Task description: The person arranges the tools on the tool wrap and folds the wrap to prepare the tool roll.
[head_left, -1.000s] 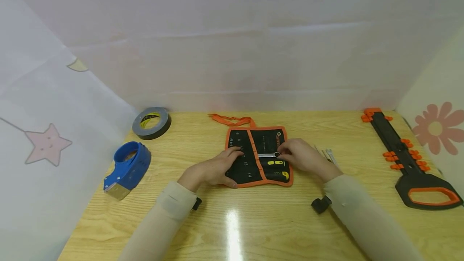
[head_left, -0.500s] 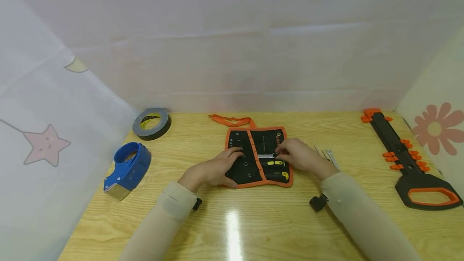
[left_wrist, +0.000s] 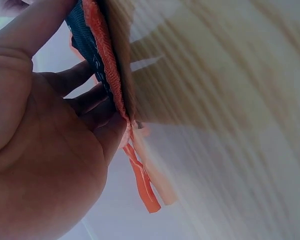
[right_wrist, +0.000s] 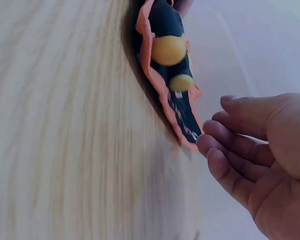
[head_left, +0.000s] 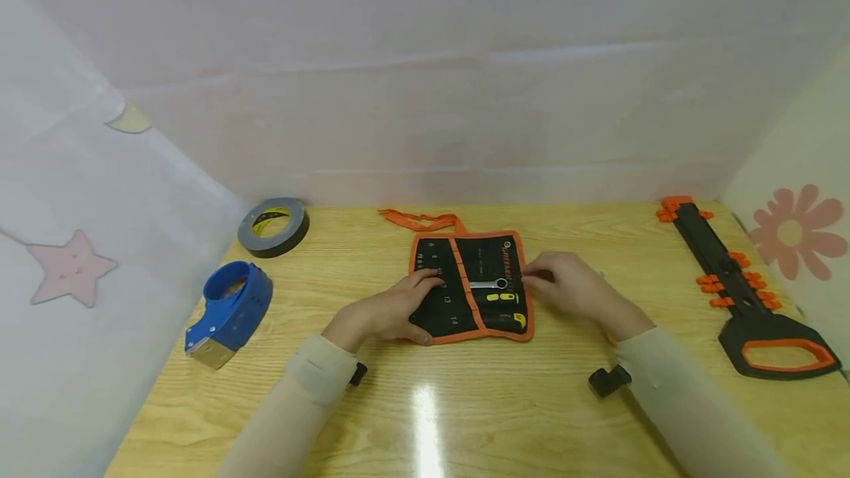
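A black tool pouch (head_left: 481, 255) with orange edging and printed numbers lies unfolded on the table. My left hand (head_left: 392, 310) rests on its left part, fingers spread over the fabric and thumb by the lower edge. In one pocket sits a wrench (head_left: 489, 284), its ring end sticking out to the right. Below it, black-and-yellow handles (head_left: 519, 320) lie in the pouch; the right wrist view shows a rounded yellow end (right_wrist: 169, 50). My right hand (head_left: 574, 286) hovers just past the pouch's right edge, holding nothing, with thumb and fingers apart.
A tape roll (head_left: 274, 227) and a blue tape dispenser (head_left: 232, 312) stand at the left. On the right lies a black-and-orange tool (head_left: 737, 279) with clips. Loose metal pieces are mostly hidden behind the right forearm. An orange tie strap (head_left: 418, 221) trails off the pouch's top.
My right hand has let go of the wrench's ring end and drawn away to the right. The wrench stays in its pocket. The left hand holds its place on the pouch.
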The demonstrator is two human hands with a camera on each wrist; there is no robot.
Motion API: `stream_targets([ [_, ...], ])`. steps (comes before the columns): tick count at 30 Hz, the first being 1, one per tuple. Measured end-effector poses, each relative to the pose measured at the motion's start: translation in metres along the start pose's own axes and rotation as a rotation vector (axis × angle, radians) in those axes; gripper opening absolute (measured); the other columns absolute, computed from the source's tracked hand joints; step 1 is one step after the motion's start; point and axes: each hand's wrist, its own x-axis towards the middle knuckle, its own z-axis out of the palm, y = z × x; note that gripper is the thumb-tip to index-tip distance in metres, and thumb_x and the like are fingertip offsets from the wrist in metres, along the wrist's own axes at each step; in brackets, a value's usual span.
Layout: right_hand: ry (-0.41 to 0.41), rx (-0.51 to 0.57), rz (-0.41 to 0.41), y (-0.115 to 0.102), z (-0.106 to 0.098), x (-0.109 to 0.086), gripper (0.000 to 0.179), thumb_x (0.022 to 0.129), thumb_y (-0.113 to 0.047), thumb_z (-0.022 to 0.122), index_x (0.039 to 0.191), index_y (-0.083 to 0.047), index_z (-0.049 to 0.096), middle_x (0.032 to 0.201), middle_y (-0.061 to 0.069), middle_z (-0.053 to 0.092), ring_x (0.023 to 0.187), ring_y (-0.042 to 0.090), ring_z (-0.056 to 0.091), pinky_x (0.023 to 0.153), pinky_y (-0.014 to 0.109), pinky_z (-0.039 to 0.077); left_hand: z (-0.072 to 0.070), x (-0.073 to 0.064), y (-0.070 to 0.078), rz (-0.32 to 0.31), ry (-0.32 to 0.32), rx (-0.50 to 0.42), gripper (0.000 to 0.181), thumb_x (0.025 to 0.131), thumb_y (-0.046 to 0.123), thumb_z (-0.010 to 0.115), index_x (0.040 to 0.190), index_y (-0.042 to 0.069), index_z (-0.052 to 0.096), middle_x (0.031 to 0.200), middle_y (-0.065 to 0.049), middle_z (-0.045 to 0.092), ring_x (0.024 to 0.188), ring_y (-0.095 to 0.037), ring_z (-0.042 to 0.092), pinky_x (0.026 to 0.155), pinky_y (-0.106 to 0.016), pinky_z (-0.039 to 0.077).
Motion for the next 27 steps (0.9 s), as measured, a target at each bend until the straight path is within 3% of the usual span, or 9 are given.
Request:
stream_targets([
  [5,0.031,-0.009,0.035,0.003,-0.011,-0.016,0.019,0.104,-0.016,0.073,0.114,-0.003,0.082,0.104,0.007,0.080,0.094,0.021,0.074,0.086,0.047,0.063,-0.001,0.000,-0.001,0.011,0.002,-0.010,0.100,0.096,0.036,0.084,0.172,0.013,0.024,0.183,-0.012,0.006,0.169,-0.036,0.013,0.133,-0.055,0.029],
  [15,0.107,-0.031,0.087,0.019,-0.024,-0.059,0.013,0.103,-0.016,0.075,0.106,-0.005,0.081,0.094,0.001,0.076,0.080,0.008,0.063,0.070,0.029,0.054,-0.002,0.000,-0.001,0.014,-0.001,-0.005,0.102,0.096,0.037,0.085,0.173,0.013,0.023,0.183,-0.013,0.006,0.169,-0.038,0.013,0.133,-0.056,0.029],
  [21,0.128,-0.055,0.130,0.028,-0.024,-0.080,0.014,0.102,-0.017,0.077,0.104,-0.004,0.081,0.089,-0.001,0.073,0.076,0.008,0.056,0.064,0.027,0.048,-0.002,-0.001,-0.002,0.010,-0.007,-0.013,0.101,0.096,0.037,0.085,0.173,0.013,0.023,0.183,-0.013,0.005,0.169,-0.037,0.012,0.132,-0.056,0.029],
  [27,0.119,-0.083,0.232,0.032,-0.022,-0.094,0.018,0.100,-0.020,0.080,0.097,-0.003,0.078,0.082,-0.001,0.065,0.072,0.012,0.051,0.061,0.027,0.042,-0.001,0.000,-0.002,0.011,-0.006,-0.018,0.101,0.096,0.037,0.085,0.173,0.014,0.023,0.183,-0.012,0.005,0.169,-0.037,0.012,0.133,-0.055,0.029],
])
